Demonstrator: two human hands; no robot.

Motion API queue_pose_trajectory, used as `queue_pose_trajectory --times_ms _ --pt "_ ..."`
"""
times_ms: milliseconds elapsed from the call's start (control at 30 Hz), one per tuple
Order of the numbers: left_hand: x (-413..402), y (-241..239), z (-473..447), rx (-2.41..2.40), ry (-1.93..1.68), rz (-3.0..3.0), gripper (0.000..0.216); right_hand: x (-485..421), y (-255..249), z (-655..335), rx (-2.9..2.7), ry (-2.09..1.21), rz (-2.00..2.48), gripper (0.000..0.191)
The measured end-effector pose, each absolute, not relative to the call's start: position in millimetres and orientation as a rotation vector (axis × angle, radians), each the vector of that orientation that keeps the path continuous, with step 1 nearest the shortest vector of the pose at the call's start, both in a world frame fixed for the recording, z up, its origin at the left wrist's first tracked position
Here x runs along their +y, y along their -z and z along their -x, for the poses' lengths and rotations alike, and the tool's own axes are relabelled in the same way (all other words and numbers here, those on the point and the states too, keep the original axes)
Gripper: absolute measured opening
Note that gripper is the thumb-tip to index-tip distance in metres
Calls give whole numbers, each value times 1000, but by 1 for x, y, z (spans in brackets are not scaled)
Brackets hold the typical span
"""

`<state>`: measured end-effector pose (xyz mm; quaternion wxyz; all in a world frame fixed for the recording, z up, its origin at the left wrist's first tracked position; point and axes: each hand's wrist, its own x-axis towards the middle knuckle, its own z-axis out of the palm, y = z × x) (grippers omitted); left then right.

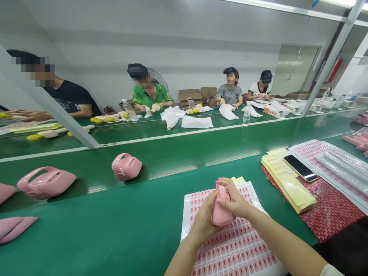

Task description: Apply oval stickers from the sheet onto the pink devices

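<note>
My left hand (203, 219) wraps round the underside of a small pink plastic shell (220, 213) and holds it upright above a sheet of red-and-white stickers (238, 249). My right hand (234, 199) is closed over the shell's top and right side, fingertips pressed against it. Both hands grip the same piece, just above the green table near its front edge.
More pink shells (126, 166) (46, 183) lie on the green conveyor belt (172, 153) to the left. A stack of yellow backing strips (287, 180), a phone (300, 168) and red sticker sheets (330, 207) lie at right. Several people work across the belt.
</note>
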<state>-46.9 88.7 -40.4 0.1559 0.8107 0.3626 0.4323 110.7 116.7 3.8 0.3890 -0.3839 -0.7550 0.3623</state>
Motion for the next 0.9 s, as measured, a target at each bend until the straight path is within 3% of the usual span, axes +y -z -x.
queue_pose_trajectory --times_ms 333,467,600,700,767,900 --pt "90 47 46 1068 -1266 -2234 92 127 -5 -105 -1768 -1017 989 26" --pt "81 45 45 1105 -1295 -1941 88 137 -3 -110 -1578 -1275 1093 35" --pt "75 30 47 994 -1336 -1495 117 140 0 -122 -1530 -1575 1165 37" --pt "81 27 47 979 -1297 -1264 131 148 -9 -130 -1519 -1565 1243 31" --pt "89 33 44 1079 -1261 -1207 118 165 -21 -133 -1494 -1469 1315 27" --pt "99 56 34 1293 -1064 -1436 68 221 -46 -125 -1477 -1146 1479 22"
